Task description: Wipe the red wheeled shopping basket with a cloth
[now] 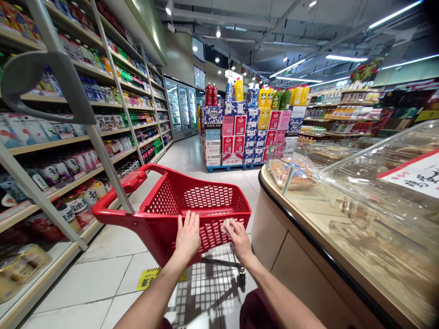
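A red plastic shopping cart (164,214) with perforated sides stands sideways in front of me, its grey handle (44,87) rising at the upper left. My left hand (188,234) lies on the near rim of the basket, fingers stretched out over the edge. Against the perforated near side, towards its right end, is my right hand (239,237), with bent fingers closed on a small white crumpled wipe (227,225). Most of that wipe is hidden by the fingers. The visible part of the basket's inside shows no goods.
Drink shelves (85,100) line the left. A glass-topped food counter (291,201) curves close on the right, with packed food (291,173) inside. Stacked drink boxes (233,137) with bottles on top stand ahead, and glass-door fridges (181,107) behind. A yellow floor sticker (147,278) lies below the cart.
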The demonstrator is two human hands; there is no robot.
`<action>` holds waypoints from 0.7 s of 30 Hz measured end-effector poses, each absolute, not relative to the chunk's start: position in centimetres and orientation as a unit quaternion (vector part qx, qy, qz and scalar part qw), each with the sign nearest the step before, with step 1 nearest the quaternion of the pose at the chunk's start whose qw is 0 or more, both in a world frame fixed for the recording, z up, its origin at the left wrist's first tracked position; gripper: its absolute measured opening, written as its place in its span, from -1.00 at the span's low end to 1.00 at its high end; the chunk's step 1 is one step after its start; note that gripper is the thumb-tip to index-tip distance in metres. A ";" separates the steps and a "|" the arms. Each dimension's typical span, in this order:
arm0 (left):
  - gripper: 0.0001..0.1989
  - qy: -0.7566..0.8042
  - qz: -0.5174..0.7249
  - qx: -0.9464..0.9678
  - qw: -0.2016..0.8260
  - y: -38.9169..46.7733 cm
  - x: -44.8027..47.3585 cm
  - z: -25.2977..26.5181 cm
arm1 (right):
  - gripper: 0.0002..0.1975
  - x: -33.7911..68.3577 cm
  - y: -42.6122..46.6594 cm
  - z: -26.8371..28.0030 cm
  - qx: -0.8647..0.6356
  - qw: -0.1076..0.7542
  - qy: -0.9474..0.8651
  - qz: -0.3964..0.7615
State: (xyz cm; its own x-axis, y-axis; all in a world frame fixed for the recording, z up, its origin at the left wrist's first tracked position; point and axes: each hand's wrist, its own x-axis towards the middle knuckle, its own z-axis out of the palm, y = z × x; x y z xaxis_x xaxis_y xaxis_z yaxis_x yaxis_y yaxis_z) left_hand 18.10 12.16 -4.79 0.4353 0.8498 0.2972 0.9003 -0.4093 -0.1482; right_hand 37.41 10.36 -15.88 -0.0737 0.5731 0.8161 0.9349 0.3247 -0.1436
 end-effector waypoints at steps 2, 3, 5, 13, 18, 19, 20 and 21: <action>-0.40 -0.524 -0.091 -0.835 0.144 12.0 18.6 -5.0 | -0.60 37.9 10.5 -15.1 -0.545 0.436 -0.680 -0.224; -0.40 -0.520 -0.091 -0.837 0.142 11.8 18.9 -5.1 | -0.60 38.1 10.5 -14.9 -0.547 0.438 -0.678 -0.224; -0.38 -0.512 -0.091 -0.844 0.134 11.6 19.4 -5.3 | -0.60 38.3 10.1 -15.1 -0.548 0.422 -0.689 -0.215; -0.38 -0.516 -0.112 -0.839 0.130 11.4 19.4 -5.6 | -0.65 41.6 9.3 -15.3 -0.576 0.444 -0.653 -0.211; -0.38 -0.510 -0.118 -0.843 0.126 11.1 19.2 -5.8 | -0.64 42.7 8.1 -16.9 -0.590 0.402 -0.677 -0.177; -0.38 -0.510 -0.120 -0.842 0.125 11.0 19.2 -5.8 | -0.63 42.9 7.9 -17.1 -0.588 0.403 -0.679 -0.174; -0.39 -0.512 -0.122 -0.841 0.124 10.9 19.3 -5.8 | -0.63 43.0 7.9 -17.0 -0.586 0.413 -0.675 -0.175; -0.39 -0.513 -0.125 -0.840 0.123 10.9 19.3 -5.7 | -0.63 43.2 8.0 -16.7 -0.584 0.427 -0.666 -0.180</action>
State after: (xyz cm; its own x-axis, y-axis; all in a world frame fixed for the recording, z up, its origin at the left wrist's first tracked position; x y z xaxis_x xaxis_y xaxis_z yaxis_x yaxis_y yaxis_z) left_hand 19.32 10.87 -5.75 0.4421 0.8316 0.3361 0.8931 -0.4428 -0.0791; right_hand 43.25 8.03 -16.67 0.0470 0.6243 0.7797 0.9319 0.2537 -0.2593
